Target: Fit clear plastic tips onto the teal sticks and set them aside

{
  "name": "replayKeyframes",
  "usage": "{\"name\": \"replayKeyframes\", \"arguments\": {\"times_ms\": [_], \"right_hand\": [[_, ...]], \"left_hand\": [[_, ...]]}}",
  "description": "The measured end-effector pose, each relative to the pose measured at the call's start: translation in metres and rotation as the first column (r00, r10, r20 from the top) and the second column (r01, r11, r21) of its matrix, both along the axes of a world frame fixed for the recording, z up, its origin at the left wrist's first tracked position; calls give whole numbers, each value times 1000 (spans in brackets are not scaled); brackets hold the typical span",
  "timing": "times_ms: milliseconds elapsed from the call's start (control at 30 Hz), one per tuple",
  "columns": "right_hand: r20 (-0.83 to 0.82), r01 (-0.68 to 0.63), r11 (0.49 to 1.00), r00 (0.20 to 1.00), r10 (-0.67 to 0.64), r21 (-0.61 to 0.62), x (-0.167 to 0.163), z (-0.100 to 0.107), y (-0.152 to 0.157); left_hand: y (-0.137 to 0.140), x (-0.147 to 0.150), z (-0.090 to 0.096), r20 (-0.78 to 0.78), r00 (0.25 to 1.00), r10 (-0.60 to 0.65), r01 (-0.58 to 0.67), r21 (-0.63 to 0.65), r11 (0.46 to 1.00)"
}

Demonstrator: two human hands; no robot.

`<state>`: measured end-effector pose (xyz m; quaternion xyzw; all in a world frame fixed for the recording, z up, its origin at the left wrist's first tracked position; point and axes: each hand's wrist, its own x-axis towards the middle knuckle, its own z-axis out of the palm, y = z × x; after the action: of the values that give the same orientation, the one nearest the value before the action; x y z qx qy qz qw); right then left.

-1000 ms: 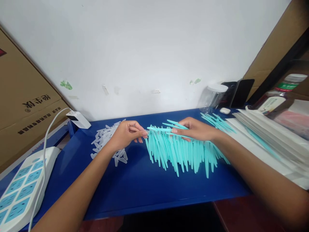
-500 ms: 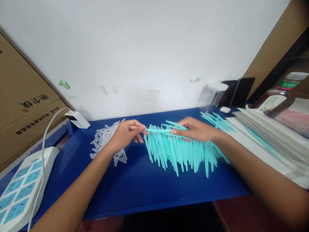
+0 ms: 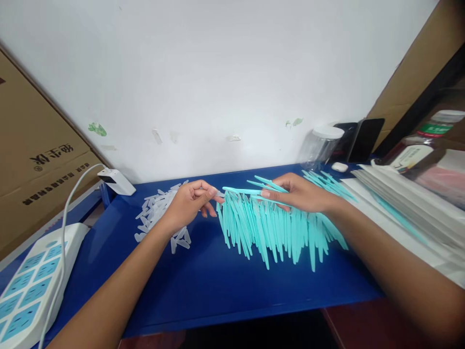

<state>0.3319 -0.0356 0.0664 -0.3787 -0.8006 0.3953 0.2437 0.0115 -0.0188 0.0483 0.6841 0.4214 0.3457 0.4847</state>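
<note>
My left hand (image 3: 199,196) is closed, thumb and finger pinching a small translucent cap (image 3: 220,194). Its fingertips hover by the left end of a pile of turquoise eyebrow razors (image 3: 269,228), or sticks shaped like them, lined up side by side. Several more of these razors (image 3: 267,183) are gripped in my right hand (image 3: 294,191), fanned out to the left. One of them, a turquoise razor (image 3: 240,190), points level at the cap, its tip just above and apart from it. Loose translucent caps (image 3: 154,213) are heaped behind and under my left wrist.
On the blue table (image 3: 203,291), more turquoise razors (image 3: 327,183) lie behind my right wrist. A clear jar (image 3: 319,150), a phone (image 3: 366,139) and a paper stack (image 3: 410,203) stand at right. At left are a power strip (image 3: 32,286), white charger (image 3: 118,182) and cardboard box (image 3: 43,145).
The level razor's tip, touching the cap at my left fingertips before, is now raised and apart from it. My right hand has shifted slightly right and up; my left hand stays put.
</note>
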Motion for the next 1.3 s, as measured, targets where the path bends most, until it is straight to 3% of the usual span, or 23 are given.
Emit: {"name": "replayKeyframes", "arguments": {"times_ms": [467,767,867,967,1100,1167,1300], "right_hand": [[5,-36,999,999,36,-16,0,-5,1],[-57,-67,996,996,64,-51,-14,-12,-4],[-55,-7,999,998,4,-44,-12,-11,-2],[-36,82,997,996,-82,-11,-5,-10,1],[3,148,988,989,-148,40,2,-11,6],[8,153,987,988,-154,45,2,-13,7],[-6,132,991,991,-132,12,-2,-15,7]], "left_hand": [[-2,2,2,-7,1000,30,-30,26,999],[-15,14,-2,-31,999,-21,24,80,996],[-6,-1,5,-222,973,57,2,258,966],[11,-29,8,-529,819,225,73,484,872],[29,-60,-1,-733,666,135,245,386,889],[31,-65,-6,-750,653,104,247,341,907],[27,-58,-12,-706,703,86,232,342,911]]}}
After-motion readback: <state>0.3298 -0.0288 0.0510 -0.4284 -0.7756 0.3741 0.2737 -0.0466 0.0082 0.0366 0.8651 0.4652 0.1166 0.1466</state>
